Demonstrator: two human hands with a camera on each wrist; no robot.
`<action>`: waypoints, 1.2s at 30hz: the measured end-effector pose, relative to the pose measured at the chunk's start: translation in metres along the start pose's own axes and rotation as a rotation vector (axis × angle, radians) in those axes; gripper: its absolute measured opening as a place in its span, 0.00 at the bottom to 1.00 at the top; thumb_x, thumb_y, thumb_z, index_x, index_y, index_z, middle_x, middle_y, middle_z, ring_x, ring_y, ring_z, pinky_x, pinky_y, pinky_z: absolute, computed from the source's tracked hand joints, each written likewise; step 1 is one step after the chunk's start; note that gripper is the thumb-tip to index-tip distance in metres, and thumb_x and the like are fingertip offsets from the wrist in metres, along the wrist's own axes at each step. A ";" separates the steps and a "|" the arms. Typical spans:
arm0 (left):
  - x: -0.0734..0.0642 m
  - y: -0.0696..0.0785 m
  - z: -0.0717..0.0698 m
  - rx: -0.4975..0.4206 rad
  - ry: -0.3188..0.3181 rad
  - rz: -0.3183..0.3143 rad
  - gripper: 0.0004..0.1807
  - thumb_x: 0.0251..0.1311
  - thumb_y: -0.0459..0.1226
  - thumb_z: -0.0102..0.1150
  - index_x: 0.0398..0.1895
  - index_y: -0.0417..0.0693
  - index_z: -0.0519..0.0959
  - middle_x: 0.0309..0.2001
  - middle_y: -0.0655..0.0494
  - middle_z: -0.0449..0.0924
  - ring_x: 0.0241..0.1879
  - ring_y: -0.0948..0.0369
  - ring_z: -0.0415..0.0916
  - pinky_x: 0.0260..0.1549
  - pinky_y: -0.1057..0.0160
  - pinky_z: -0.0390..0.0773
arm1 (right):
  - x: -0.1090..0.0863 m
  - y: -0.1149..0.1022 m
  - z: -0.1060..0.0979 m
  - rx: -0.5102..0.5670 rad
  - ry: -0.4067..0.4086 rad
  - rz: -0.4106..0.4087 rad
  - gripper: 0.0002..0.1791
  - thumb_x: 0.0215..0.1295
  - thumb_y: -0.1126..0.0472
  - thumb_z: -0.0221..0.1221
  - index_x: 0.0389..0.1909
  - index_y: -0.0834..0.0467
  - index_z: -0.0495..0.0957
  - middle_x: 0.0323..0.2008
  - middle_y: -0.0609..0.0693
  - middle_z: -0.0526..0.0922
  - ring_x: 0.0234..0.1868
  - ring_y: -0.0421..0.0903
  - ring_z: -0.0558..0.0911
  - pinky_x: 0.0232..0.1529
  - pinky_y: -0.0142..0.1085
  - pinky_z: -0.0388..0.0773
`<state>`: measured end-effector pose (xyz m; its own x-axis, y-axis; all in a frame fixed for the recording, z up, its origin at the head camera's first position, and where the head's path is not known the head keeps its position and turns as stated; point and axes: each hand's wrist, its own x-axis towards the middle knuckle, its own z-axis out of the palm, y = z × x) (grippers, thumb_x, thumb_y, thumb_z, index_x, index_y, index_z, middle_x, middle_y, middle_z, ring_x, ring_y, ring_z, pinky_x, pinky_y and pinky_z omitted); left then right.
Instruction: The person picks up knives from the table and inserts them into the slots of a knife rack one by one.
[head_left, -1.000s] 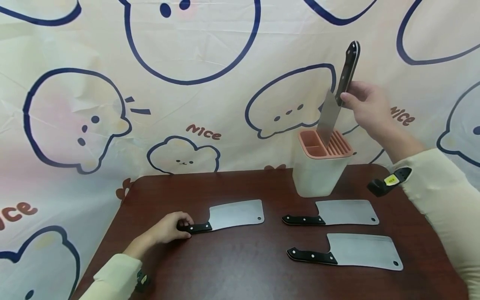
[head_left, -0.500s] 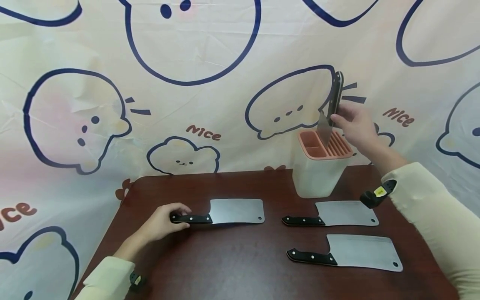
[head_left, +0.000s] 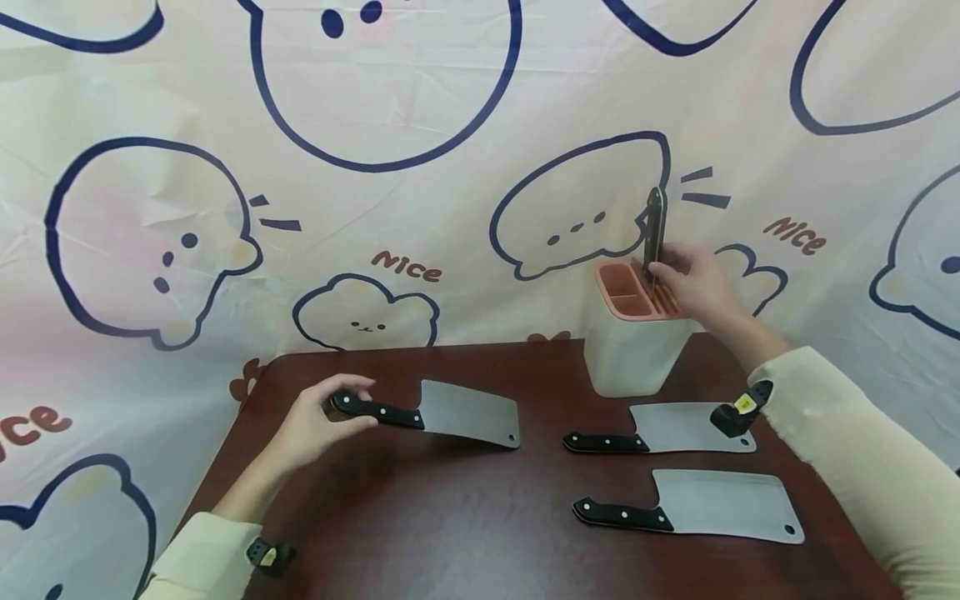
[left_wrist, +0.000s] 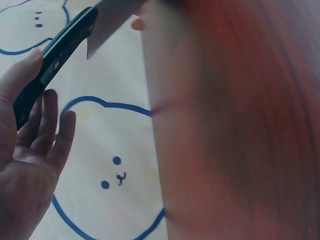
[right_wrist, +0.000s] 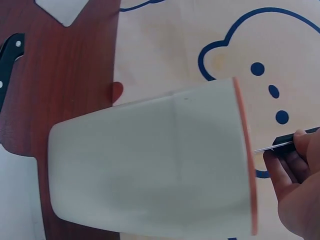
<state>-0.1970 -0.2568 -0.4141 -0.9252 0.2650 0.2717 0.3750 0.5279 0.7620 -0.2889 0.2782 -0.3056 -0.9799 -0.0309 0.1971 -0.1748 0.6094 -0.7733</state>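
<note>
My left hand (head_left: 311, 421) pinches the black handle of a cleaver (head_left: 468, 414) between thumb and fingers. Its handle end is raised off the table, and the blade slants down to the right. In the left wrist view, that cleaver's handle (left_wrist: 52, 62) lies between the thumb and the fingers. At the back right, my right hand (head_left: 697, 279) pinches the upright black handle of another cleaver (head_left: 655, 229). This one's blade sits down in the slotted part of a knife holder (head_left: 637, 354), pale with an orange top. A sliver of blade (right_wrist: 267, 148) shows above the rim in the right wrist view.
Two more cleavers lie flat on the dark wooden table (head_left: 450, 517) at the right, one cleaver (head_left: 690, 427) in front of the holder and a cleaver (head_left: 723, 504) nearer me. A patterned cloth (head_left: 450, 208) hangs behind the table.
My right hand has moved down and left, sinking its cleaver's blade into the holder as the handle became upright. My left hand has lifted its cleaver's handle and shifted slightly left.
</note>
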 end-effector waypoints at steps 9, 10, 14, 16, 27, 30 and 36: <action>0.011 0.019 -0.004 -0.201 0.097 0.112 0.28 0.56 0.24 0.71 0.61 0.38 0.77 0.45 0.47 0.82 0.41 0.63 0.81 0.46 0.72 0.81 | -0.001 0.013 0.007 0.015 -0.030 0.031 0.25 0.80 0.57 0.51 0.71 0.64 0.68 0.64 0.66 0.75 0.66 0.63 0.72 0.68 0.63 0.64; 0.012 0.021 -0.004 -0.219 0.102 0.115 0.28 0.56 0.23 0.70 0.62 0.37 0.76 0.45 0.49 0.82 0.42 0.63 0.81 0.47 0.72 0.81 | -0.001 0.013 0.008 0.011 -0.029 0.033 0.25 0.80 0.57 0.51 0.71 0.64 0.68 0.64 0.66 0.75 0.66 0.63 0.72 0.68 0.63 0.65; 0.017 0.030 -0.002 -0.299 0.127 0.121 0.29 0.56 0.20 0.68 0.62 0.35 0.74 0.45 0.52 0.83 0.44 0.63 0.83 0.48 0.69 0.82 | -0.001 0.014 0.010 0.002 -0.024 0.037 0.24 0.80 0.57 0.51 0.70 0.64 0.69 0.63 0.66 0.76 0.65 0.64 0.73 0.67 0.63 0.65; 0.020 0.033 -0.001 -0.332 0.146 0.122 0.29 0.56 0.19 0.68 0.62 0.35 0.74 0.46 0.52 0.83 0.45 0.63 0.84 0.48 0.69 0.82 | -0.001 0.013 0.011 -0.006 -0.022 0.034 0.24 0.80 0.58 0.51 0.70 0.64 0.69 0.63 0.66 0.76 0.65 0.64 0.73 0.67 0.63 0.66; 0.035 0.050 0.005 -0.455 0.190 0.147 0.26 0.57 0.18 0.65 0.60 0.34 0.75 0.46 0.56 0.86 0.46 0.61 0.86 0.50 0.66 0.82 | -0.001 0.012 0.014 -0.019 -0.039 0.029 0.24 0.80 0.60 0.49 0.71 0.65 0.68 0.64 0.68 0.74 0.68 0.66 0.71 0.66 0.62 0.67; 0.039 0.054 0.005 -0.444 0.197 0.155 0.26 0.57 0.18 0.65 0.61 0.31 0.74 0.46 0.57 0.86 0.46 0.61 0.86 0.50 0.66 0.82 | 0.000 0.012 0.013 -0.022 -0.039 0.032 0.23 0.80 0.61 0.49 0.70 0.65 0.68 0.64 0.68 0.74 0.67 0.66 0.72 0.66 0.62 0.68; 0.046 0.062 0.006 -0.381 0.210 0.149 0.27 0.58 0.21 0.67 0.62 0.33 0.75 0.48 0.60 0.85 0.47 0.63 0.84 0.50 0.68 0.81 | 0.001 0.011 0.011 -0.042 -0.046 0.038 0.23 0.80 0.60 0.49 0.70 0.66 0.68 0.64 0.68 0.74 0.67 0.66 0.72 0.66 0.62 0.68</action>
<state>-0.2162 -0.2074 -0.3581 -0.8694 0.1257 0.4779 0.4929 0.1519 0.8567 -0.2928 0.2765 -0.3205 -0.9893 -0.0428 0.1395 -0.1341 0.6439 -0.7533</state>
